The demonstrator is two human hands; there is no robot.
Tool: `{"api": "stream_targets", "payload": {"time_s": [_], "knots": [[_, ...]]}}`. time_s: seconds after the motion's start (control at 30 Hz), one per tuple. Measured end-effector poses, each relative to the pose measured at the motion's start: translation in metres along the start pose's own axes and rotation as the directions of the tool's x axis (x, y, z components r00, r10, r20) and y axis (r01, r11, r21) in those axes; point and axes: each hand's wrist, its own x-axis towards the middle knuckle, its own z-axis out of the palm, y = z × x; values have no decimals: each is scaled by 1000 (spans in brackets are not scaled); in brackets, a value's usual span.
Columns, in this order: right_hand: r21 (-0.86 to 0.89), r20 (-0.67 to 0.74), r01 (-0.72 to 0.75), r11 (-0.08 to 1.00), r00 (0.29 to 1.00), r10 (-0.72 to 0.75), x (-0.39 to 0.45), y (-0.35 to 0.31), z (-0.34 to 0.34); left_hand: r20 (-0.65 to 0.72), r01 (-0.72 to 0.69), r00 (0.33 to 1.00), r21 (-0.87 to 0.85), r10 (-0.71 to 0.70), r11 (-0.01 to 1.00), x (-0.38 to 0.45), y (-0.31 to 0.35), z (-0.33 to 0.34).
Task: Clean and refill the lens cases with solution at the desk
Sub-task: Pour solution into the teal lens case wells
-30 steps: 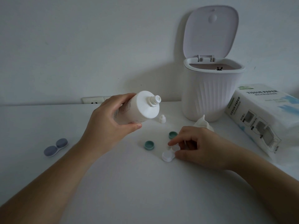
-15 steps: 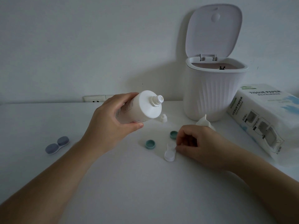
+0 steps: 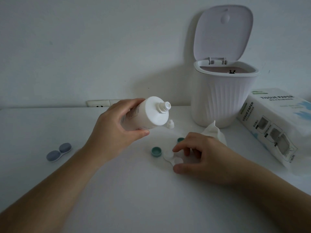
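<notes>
My left hand [image 3: 116,125] grips a white solution bottle [image 3: 148,115], tilted on its side above the desk with its uncapped nozzle pointing right. The bottle's small white cap [image 3: 170,123] stands on the desk behind it. An open white lens case [image 3: 172,158] lies flat on the desk, and my right hand [image 3: 202,157] holds it between thumb and fingertips. One teal cap [image 3: 156,151] sits just left of the case; a second teal cap [image 3: 180,140] is partly hidden behind my fingers. A closed blue-grey lens case [image 3: 58,152] lies at the far left.
A white ribbed bin [image 3: 223,98] with its lid up stands at the back right. A crumpled tissue [image 3: 213,132] lies in front of it. A tissue paper pack [image 3: 276,125] lies at the right edge. A wall socket [image 3: 98,103] sits behind the desk.
My right hand has turned the white case from tilted on edge to flat on the desk, with both wells facing up. The bottle has stayed almost in place.
</notes>
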Motion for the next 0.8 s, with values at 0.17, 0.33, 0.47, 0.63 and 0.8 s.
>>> {"api": "stream_targets", "payload": {"time_s": [0.17,0.33,0.47,0.63,0.8], "knots": [[-4,-23,13,1000,1000,-13,0,-1,0,9,-4,1000,6,4,1000,-1,-1,0],[19,-55,10,1000,998,-9,-1,-3,-2,6,-10,1000,18,10,1000,0,-2,-1],[152,-85,-39,988,995,52,-2,-3,-5,13,-23,1000,36,23,999,1,-4,-1],[256,-163,-57,965,981,102,-3,-4,-17,34,-83,996,119,80,989,1,-10,-1],[347,-231,-22,937,967,108,-4,-7,-19,65,-183,983,228,173,956,3,-15,1]]}}
